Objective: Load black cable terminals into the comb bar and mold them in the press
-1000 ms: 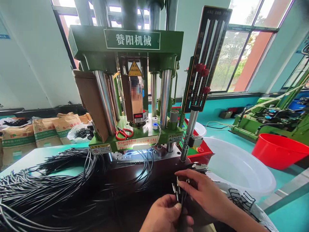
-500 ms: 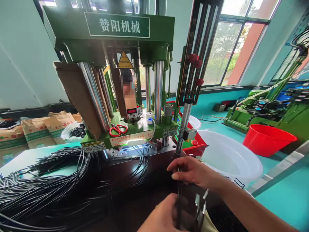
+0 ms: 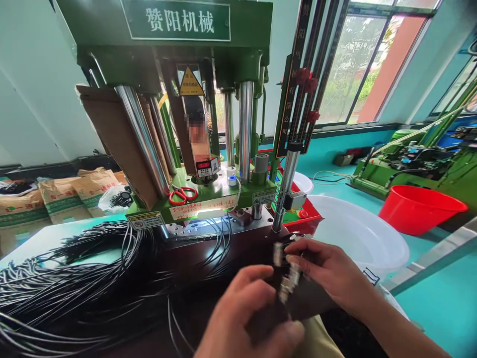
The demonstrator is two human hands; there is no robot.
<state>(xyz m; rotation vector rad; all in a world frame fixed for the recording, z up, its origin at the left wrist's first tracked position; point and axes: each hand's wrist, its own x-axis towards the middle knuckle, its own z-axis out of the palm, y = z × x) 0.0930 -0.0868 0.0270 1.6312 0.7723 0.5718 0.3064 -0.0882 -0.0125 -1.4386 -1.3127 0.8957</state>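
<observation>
Small silvery metal cable connectors (image 3: 286,288) on dark cables sit in front of me, a little blurred. My right hand (image 3: 326,266) is closed on them, thumb and fingers pinching near their upper end. Close by on the left, my left hand (image 3: 244,313) is open, thumb and fingers apart around the lower connectors; I see no firm grip there. One more metal connector (image 3: 278,254) sticks up just left of my right fingertips. The cables below are mostly hidden by my left hand.
A green press (image 3: 238,196) stands ahead, with red-handled scissors (image 3: 182,195) on its bed. Black cables (image 3: 93,278) pile up at left. A white tub (image 3: 357,233) and a red bucket (image 3: 421,209) stand at right. A person is partly visible behind the press.
My left hand has loosened and its fingers have spread. My right hand has moved slightly right, and the metal connectors have come up between both hands. The view has tilted down a little.
</observation>
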